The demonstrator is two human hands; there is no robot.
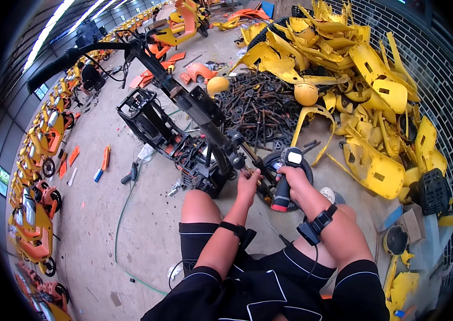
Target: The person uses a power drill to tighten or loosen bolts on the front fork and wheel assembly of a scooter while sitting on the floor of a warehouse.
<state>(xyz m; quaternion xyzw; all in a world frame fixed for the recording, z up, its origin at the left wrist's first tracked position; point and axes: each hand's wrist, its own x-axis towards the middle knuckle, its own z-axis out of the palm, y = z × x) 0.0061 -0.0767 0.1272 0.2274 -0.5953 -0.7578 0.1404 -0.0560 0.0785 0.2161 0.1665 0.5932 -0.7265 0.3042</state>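
My right hand [297,181] is wrapped round the grip of a cordless power driver [282,193], black and grey with a red base. Its pale head points toward the front wheel [305,170] of a stripped scooter frame [205,120]. Close by on the left, my left hand [248,186] is closed at the lower end of the front fork [248,151], fingers pinched together. What they pinch is too small to tell. The frame leans between my knees and the scrap, its handlebar [93,47] reaching up to the far left.
Beyond the wheel lies a heap of dark metal parts [258,107]. Yellow body panels [368,150] pile up along the brick wall at right. A green hose [117,241] crosses the floor, near another power tool [130,174]. Yellow-orange scooters [36,219] line the left; a person [91,77] crouches far back.
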